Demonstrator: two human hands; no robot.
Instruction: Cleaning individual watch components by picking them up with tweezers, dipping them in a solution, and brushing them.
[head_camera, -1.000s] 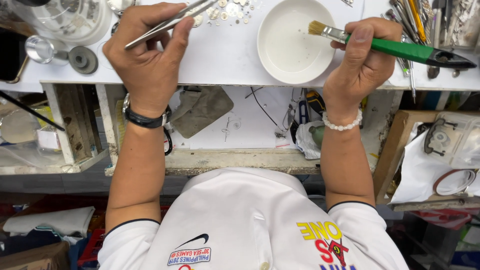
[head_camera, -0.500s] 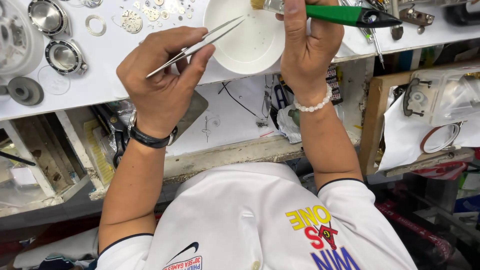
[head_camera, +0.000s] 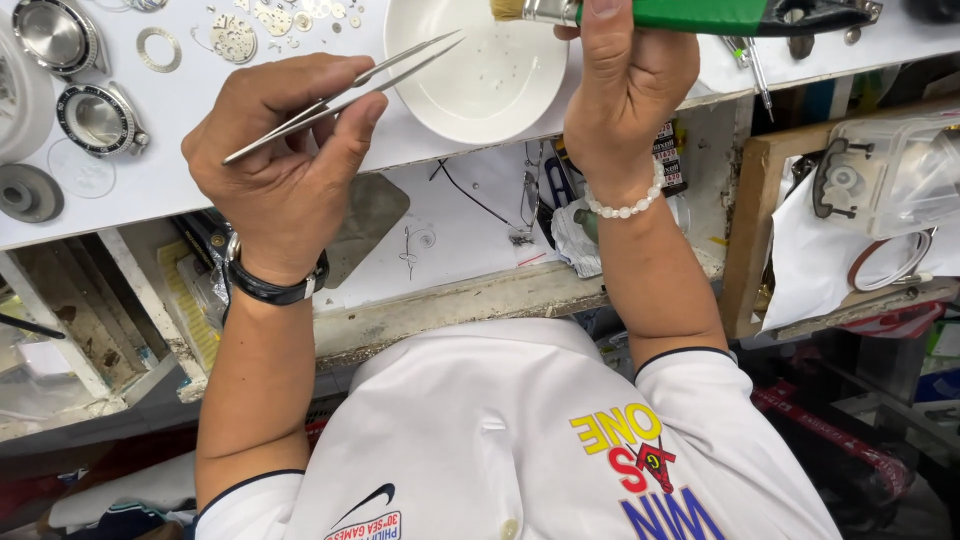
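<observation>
My left hand (head_camera: 290, 160) grips steel tweezers (head_camera: 345, 90), their tips reaching over the rim of a white bowl (head_camera: 480, 85) on the white bench top. My right hand (head_camera: 625, 90) holds a green-handled brush (head_camera: 700, 14) level above the bowl's right side, bristles pointing left at the top edge. Tiny specks lie inside the bowl. Small round watch parts (head_camera: 235, 38) are scattered on the bench left of the bowl.
Watch cases (head_camera: 95, 115) and rings sit at the far left of the bench. A drawer below holds paper, wires and a dark pad (head_camera: 365, 225). A clear plastic box (head_camera: 880, 170) and a red ring lie at the right.
The view has shifted left and closer. Both hands now sit lower in view, the tweezer tips have come over the bowl, and the brush is at the bowl's upper right.
</observation>
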